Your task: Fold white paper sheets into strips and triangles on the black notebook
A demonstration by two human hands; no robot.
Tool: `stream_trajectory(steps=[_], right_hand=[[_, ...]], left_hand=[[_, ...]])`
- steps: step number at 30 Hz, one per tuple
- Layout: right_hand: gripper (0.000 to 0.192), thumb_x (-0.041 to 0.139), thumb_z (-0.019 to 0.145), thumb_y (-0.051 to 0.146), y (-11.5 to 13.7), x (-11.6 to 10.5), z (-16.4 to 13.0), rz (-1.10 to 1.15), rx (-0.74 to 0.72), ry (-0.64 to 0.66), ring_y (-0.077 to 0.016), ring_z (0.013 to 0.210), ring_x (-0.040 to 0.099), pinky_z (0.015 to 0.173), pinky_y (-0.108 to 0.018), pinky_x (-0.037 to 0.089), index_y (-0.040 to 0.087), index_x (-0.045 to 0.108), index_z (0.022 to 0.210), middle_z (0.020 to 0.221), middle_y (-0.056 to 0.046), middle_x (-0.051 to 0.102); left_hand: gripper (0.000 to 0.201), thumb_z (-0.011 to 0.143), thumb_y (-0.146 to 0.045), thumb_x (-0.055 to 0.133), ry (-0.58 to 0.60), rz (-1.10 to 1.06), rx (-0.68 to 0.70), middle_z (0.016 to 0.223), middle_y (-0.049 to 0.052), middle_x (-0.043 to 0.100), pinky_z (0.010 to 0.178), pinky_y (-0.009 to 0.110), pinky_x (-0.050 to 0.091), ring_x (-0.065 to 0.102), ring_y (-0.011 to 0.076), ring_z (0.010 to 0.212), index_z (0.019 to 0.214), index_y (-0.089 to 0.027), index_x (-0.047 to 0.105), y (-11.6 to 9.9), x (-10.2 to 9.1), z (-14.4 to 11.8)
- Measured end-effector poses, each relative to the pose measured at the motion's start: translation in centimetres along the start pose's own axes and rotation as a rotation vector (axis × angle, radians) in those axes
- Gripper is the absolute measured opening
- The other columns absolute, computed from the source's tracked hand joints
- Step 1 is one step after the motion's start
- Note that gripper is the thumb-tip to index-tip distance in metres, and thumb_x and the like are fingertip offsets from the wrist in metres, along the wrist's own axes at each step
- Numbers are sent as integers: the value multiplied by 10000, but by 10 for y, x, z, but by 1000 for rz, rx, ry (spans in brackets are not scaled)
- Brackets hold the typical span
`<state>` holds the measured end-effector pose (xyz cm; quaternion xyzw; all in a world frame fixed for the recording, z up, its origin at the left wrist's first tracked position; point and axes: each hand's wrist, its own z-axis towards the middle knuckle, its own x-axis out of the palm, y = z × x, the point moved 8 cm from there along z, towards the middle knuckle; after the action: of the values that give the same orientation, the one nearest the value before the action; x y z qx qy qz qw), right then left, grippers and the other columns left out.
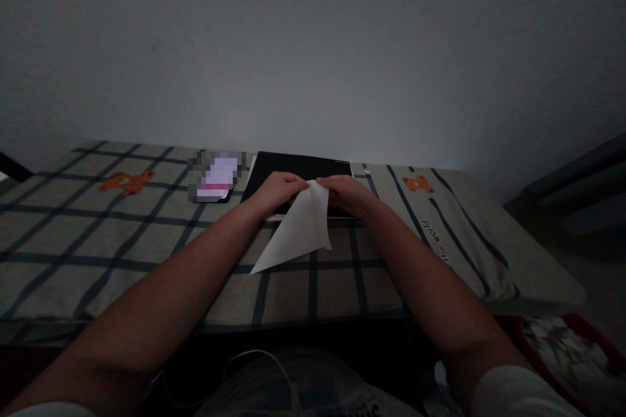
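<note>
Evidently mid-fold, the left hand (278,190) and right hand (346,194) pinch the white triangular folded paper sheet (299,229) at its far corner over the checked-cloth table (98,228), so aligning the edges seems next.

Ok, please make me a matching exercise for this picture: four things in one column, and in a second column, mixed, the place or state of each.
Things:
1. white paper
2. phone
3. black pad
4. orange bear print

Places or states:
A. lies on the cloth, left of the black pad
B. held at its top by both hands, folded to a point
C. printed on the checked cloth, far left
D. lies flat under the hands, near the wall

Pairs: 1-B, 2-A, 3-D, 4-C

The left hand and the right hand both pinch the paper's upper edge.
</note>
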<state>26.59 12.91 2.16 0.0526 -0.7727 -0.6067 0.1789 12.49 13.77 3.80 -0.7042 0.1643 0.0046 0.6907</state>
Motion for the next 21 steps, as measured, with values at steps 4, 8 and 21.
stream_trajectory(steps=[4,8,21], right_hand=[[139,690,759,295,0,-1,-1,-12,7,-39,-123,650,559,629,-269,485,176,648,700,700,-37,638],[135,663,771,272,2,-2,-3,-3,7,-68,-110,596,522,584,-256,456,189,636,668,651,-16,615],[205,711,753,354,2,-3,1,90,-17,14,-93,587,519,611,-243,445,173,616,743,617,16,576]], left_hand=[[220,669,-339,706,9,-44,-2,631,26,621,538,239,415,526,112,561,750,-134,711,2,0,1],[262,671,-374,708,49,-81,-9,692,44,653,564,248,432,563,131,615,796,-144,723,4,2,3],[216,655,-354,708,-12,-20,-12,619,32,627,536,243,429,544,124,565,702,-144,697,1,-3,1]])
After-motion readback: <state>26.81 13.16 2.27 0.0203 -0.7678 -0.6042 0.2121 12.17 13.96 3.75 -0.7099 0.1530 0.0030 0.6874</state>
